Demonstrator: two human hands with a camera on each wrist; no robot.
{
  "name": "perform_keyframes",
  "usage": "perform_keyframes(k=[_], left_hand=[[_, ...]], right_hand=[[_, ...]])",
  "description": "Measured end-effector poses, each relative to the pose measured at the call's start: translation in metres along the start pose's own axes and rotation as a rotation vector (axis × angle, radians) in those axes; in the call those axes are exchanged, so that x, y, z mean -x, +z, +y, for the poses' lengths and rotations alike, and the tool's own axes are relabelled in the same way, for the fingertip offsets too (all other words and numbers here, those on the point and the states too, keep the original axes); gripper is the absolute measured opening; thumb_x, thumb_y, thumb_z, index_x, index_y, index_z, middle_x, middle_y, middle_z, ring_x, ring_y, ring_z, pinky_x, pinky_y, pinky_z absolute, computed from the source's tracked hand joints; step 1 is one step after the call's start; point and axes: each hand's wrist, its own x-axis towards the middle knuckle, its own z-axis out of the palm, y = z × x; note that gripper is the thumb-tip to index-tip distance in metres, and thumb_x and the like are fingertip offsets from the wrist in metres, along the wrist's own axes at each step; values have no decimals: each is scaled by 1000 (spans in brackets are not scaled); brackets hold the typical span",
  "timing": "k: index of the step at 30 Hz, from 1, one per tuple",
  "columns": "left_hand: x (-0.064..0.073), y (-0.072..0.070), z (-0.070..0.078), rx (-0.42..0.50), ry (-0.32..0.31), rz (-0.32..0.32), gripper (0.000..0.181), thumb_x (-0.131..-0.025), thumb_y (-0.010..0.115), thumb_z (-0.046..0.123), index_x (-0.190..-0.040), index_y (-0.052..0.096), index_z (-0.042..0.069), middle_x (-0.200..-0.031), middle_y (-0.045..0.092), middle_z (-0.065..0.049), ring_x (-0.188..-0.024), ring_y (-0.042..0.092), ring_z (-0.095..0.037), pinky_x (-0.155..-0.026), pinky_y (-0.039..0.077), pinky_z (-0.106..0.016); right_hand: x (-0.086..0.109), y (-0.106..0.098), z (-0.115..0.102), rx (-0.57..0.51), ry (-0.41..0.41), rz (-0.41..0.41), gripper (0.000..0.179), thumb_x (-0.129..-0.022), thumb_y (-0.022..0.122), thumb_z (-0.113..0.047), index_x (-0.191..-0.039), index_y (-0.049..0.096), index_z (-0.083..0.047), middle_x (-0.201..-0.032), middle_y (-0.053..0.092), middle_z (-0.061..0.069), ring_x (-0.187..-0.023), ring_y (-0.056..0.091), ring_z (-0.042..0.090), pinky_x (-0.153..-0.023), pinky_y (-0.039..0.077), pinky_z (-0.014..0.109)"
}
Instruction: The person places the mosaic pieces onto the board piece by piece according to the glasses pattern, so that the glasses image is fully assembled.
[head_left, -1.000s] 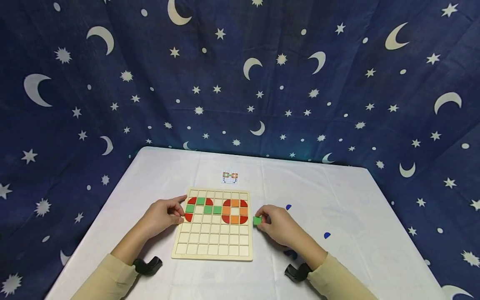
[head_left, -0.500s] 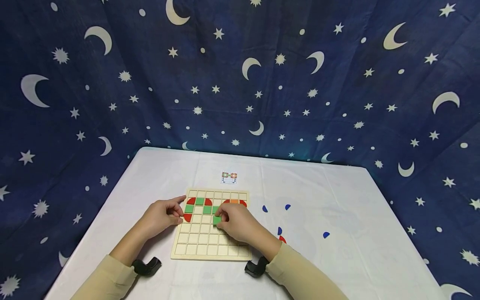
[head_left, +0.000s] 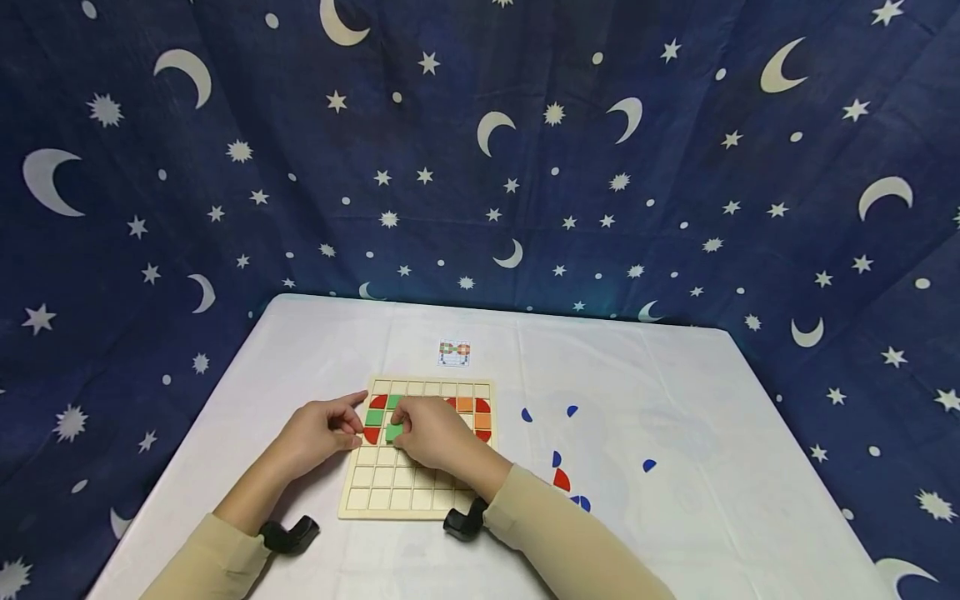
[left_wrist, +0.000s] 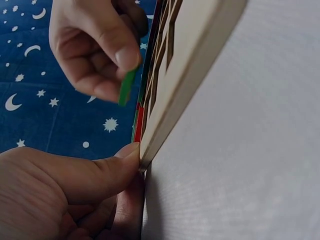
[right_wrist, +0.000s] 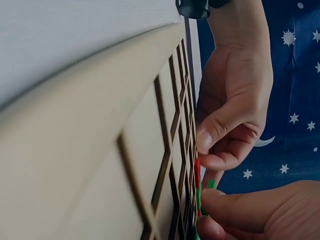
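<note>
Arched over a pale wooden gridded board (head_left: 382, 477), the right hand (head_left: 431, 429) pinches a green square tile (head_left: 393, 433) between thumb and fingers, just above the grid. The left hand (head_left: 317, 431) (index finger stretched forward) grips the board's left edge beside a red quarter-round tile (head_left: 371, 436).

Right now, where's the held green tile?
In the head view, the right hand holds the green tile over the left part of the board, just right of the red piece by the left hand.
</note>
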Motion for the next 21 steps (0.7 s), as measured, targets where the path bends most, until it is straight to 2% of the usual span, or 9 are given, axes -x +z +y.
perform_keyframes(k=[6,14,21], left_hand=[[1,-1,1,7,5,3,17,-82,87,3,-84,74,14,-159,60,-11,-80,59,-15,-74,44,-24],[2,0,2,12,7,3,17,-82,87,3,-84,74,13,-158,61,-11,-81,59,-16,-74,44,-24],[2,-1,1,16,7,7,17,-81,87,2,-83,74,13,-158,61,-11,-80,59,-15,-73,44,-24]], right_hand=[[-6,5,-5,33,16,-3,21,-89,87,-18,-107,77,-15,-71,58,-9,-63,50,5,-64,43,21],[-4,5,-8,46,26,-5,20,-89,87,-20,-106,78,-15,-71,59,-10,-65,52,6,-65,43,22],[-5,6,-10,117,11,16,13,-90,84,-17,-103,81,-19,-75,62,-12,-77,56,6,-74,48,22]])
